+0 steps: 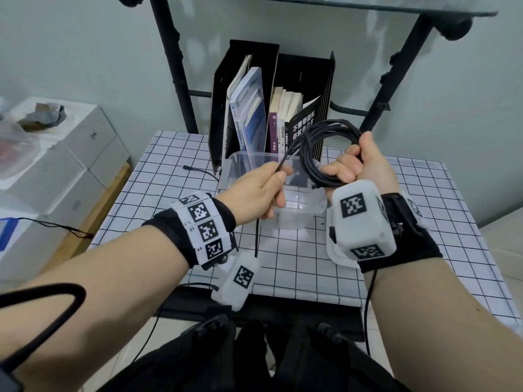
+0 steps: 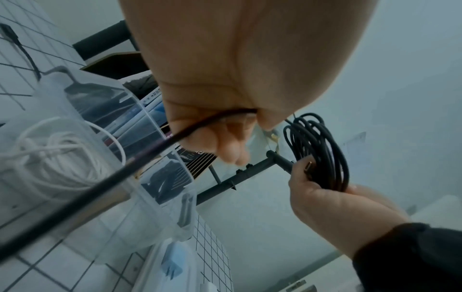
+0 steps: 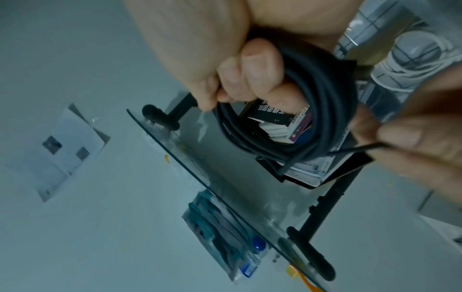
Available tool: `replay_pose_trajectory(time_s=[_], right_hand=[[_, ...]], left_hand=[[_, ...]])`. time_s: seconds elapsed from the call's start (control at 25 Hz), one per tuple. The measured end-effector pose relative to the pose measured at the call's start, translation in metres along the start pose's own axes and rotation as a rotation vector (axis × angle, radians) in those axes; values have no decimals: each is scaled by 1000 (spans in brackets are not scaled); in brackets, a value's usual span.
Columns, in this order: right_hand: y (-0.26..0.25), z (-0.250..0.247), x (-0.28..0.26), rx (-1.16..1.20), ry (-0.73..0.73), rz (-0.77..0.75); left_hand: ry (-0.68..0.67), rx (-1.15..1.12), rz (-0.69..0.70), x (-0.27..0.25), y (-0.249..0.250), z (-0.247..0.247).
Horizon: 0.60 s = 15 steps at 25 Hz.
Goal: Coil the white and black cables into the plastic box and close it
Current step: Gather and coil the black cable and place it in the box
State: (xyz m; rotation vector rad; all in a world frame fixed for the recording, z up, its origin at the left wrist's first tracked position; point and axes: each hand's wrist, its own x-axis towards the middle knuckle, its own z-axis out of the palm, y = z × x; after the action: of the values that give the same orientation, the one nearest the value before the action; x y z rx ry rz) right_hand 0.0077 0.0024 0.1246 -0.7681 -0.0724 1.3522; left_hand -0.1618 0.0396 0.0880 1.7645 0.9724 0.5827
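A pale, plain wall (image 1: pixel 85 52) fills the background of a small room. Against it stands a black metal shelf frame (image 1: pixel 175 69) that carries a glass shelf (image 1: pixel 368 4) overhead. To the left, stacked white cardboard boxes (image 1: pixel 65 154) sit beside the table. The table is covered by a white cloth with a black grid (image 1: pixel 368 264), and a thin black lead (image 1: pixel 198 171) lies on it near the far left. At the back of the table, a black file holder (image 1: pixel 254 60) keeps several books (image 1: pixel 249 108) upright.

In front of the holder sits the plastic box (image 1: pixel 243 159), clear and open. Seen from the left wrist, the white cable (image 2: pixel 57 150) already lies coiled inside it. The box's clear lid (image 2: pixel 160 262) lies flat on the cloth just beside the box, on the person's side.

The black cable (image 1: pixel 325 148) is held above the box. The person's right hand (image 1: pixel 359 162) is closed in a fist around its gathered loops, which stand up out of the grip. The left hand (image 1: pixel 254 190) pinches the cable's loose strand between thumb and fingers; the strand hangs down from this hand towards the cloth. Both wrists wear black bands with white marker blocks (image 1: pixel 362 219).
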Motion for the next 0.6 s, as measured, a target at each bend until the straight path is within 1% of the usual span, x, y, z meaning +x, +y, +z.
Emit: replay_pose_trajectory(time_s=[0.08, 0.16, 0.24, 0.28, 0.32, 0.44, 0.52, 0.56, 0.6], right_hand=[[-6, -3, 1, 8, 72, -44], [-15, -8, 4, 58, 145, -79], [-22, -15, 9, 83, 171, -104], [-23, -18, 12, 101, 166, -123], [-22, -20, 14, 132, 170, -143], [-11, -15, 17, 172, 269, -221], [0, -5, 14, 174, 269, -255], [5, -2, 14, 143, 263, -271], [10, 0, 13, 62, 255, -303]], left_hand=[[-32, 17, -43, -2, -3, 1], [-40, 65, -46, -5, -7, -1], [-56, 158, -37, -5, -9, -3], [-76, 243, -13, -5, -10, -4], [-111, 351, 23, -4, -10, -3], [-272, 636, 107, -1, -3, 0], [-383, 728, 102, 2, 3, 4], [-416, 760, 102, 3, 6, 6], [-437, 784, 111, 3, 11, 8]])
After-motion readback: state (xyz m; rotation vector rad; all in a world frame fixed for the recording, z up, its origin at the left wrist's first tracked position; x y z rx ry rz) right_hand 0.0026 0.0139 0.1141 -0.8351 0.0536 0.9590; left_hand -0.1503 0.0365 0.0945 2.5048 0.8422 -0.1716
